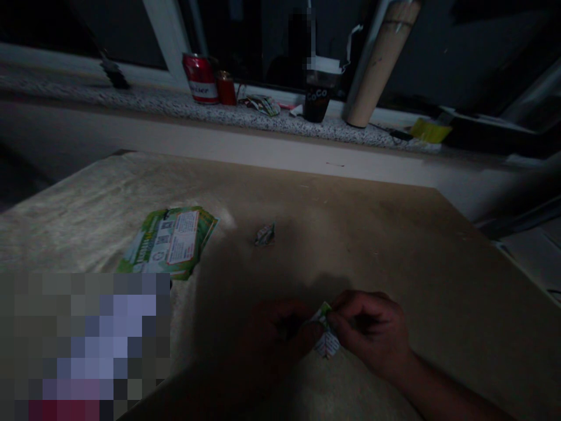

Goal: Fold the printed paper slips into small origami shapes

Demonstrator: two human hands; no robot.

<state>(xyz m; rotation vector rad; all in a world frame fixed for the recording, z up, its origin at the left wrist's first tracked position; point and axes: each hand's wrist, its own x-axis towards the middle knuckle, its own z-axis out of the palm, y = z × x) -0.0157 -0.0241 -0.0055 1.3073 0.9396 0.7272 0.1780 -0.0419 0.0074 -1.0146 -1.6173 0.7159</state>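
Between my two hands is a small folded piece of printed paper (328,345), green and white, with a pointed top and bottom. My left hand (287,330), dark in shadow, pinches its left side with thumb and fingers. On the right edge, the thumb and forefinger of my right hand (372,327) press together on the same paper. Farther back on the table lies a small folded paper shape (265,234) in similar colours. To the left rests a stack of green printed leaflets (182,237), fanned a little at its right side.
The table (394,234) meets a wall below a speckled windowsill (166,105). On the sill stand a red can (200,79), a smaller red container (226,89), a dark cup (318,96) and a leaning cardboard tube (381,64). Pixel blocks cover the lower left.
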